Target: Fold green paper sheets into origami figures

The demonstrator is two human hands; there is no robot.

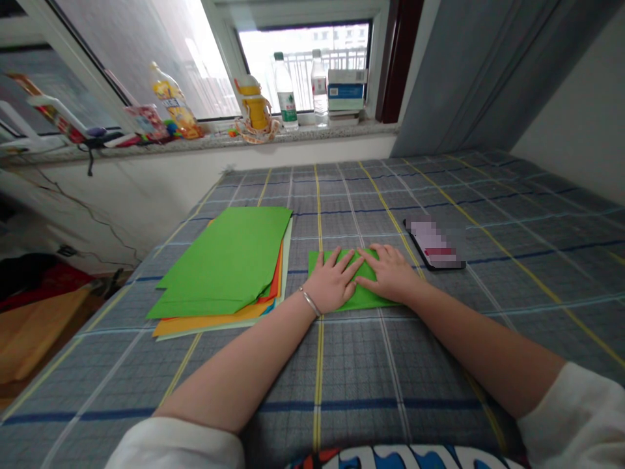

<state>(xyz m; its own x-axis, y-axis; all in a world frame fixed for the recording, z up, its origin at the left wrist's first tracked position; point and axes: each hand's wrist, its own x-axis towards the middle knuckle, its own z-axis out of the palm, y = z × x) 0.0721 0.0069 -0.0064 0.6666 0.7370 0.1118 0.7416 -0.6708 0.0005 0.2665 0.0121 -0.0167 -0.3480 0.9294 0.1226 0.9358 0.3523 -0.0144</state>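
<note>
A folded green paper sheet [318, 262] lies on the grey checked bed cover [351, 365] in front of me. My left hand [333, 281] presses flat on its middle with the fingers stretched out, a silver bracelet on the wrist. My right hand [389, 271] lies flat on the sheet's right part, fingers spread and pointing left, its fingertips meeting those of the left hand. Neither hand grips anything.
A stack of coloured paper [224, 267] with a green sheet on top lies to the left. A phone [434, 243] rests to the right. On the windowsill [205, 142] stand bottles [286, 91], a yellow cup [254, 104], snack bags and a box.
</note>
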